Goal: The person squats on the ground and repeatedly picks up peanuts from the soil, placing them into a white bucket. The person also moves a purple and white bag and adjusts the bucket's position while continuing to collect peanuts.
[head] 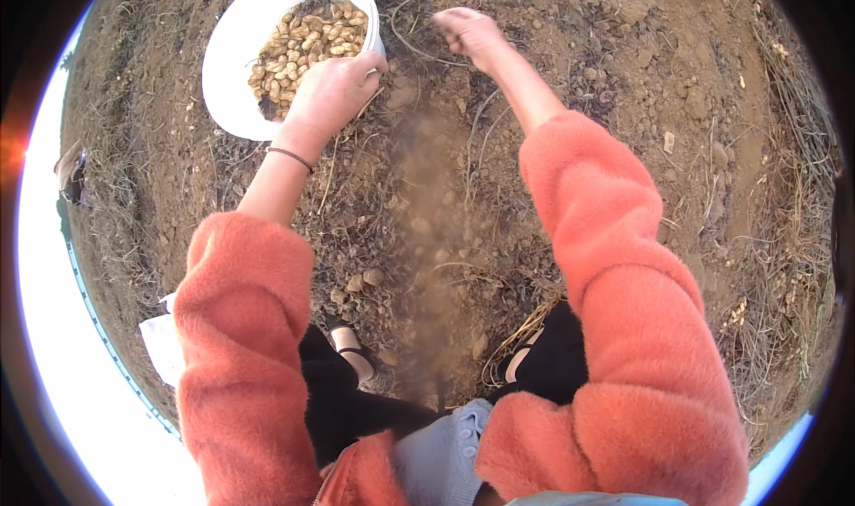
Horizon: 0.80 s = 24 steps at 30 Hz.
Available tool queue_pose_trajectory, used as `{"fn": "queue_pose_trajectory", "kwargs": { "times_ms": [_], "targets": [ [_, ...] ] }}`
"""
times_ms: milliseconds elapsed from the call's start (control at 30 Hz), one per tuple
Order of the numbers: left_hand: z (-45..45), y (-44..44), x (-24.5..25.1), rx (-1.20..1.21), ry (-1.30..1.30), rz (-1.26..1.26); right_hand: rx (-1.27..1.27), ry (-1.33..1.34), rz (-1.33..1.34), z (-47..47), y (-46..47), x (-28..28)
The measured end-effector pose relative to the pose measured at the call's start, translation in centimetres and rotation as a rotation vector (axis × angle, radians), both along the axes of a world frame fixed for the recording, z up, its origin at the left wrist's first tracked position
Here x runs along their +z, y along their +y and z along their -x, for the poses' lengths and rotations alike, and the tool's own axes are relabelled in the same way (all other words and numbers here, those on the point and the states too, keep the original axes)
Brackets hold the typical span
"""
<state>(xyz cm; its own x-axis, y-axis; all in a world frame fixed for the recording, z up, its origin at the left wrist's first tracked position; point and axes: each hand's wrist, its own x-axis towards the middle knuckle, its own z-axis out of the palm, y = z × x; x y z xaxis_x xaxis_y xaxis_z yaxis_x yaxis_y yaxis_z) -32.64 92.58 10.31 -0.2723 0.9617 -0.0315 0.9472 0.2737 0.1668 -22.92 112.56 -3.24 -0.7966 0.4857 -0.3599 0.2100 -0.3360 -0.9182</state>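
A white bucket (234,58) at the upper left holds many unshelled peanuts (307,45) and some dark plant bits. My left hand (340,92) is at the bucket's near right rim, its fingers curled at the edge; whether it grips the rim or something small is hidden by the back of the hand. To the right of the bucket, my right hand (467,35) is over the soil, slightly blurred, with its fingers bent. Whether anything lies between those fingers cannot be made out. Thin dry stems (417,52) lie on the ground between the bucket and my right hand.
Rough brown soil (641,92) with clods surrounds me. Dried plants (795,239) form a row at the right, with some peanuts (738,312) among them. A white bag or cloth (160,345) lies at the left. My sandalled feet (351,352) are below.
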Motion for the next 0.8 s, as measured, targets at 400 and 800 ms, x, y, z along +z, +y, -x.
{"fn": "queue_pose_trajectory", "kwargs": {
  "times_ms": [400, 800],
  "targets": [
    [0.2, -0.2, 0.0, 0.004, -0.031, -0.027, 0.547, -0.429, -1.347, 6.1, -8.0, -2.0],
    [-0.1, 0.4, -0.1, 0.031, -0.040, -0.004, -0.370, 0.631, 0.895, -3.5, -2.0, 1.0]
  ]
}}
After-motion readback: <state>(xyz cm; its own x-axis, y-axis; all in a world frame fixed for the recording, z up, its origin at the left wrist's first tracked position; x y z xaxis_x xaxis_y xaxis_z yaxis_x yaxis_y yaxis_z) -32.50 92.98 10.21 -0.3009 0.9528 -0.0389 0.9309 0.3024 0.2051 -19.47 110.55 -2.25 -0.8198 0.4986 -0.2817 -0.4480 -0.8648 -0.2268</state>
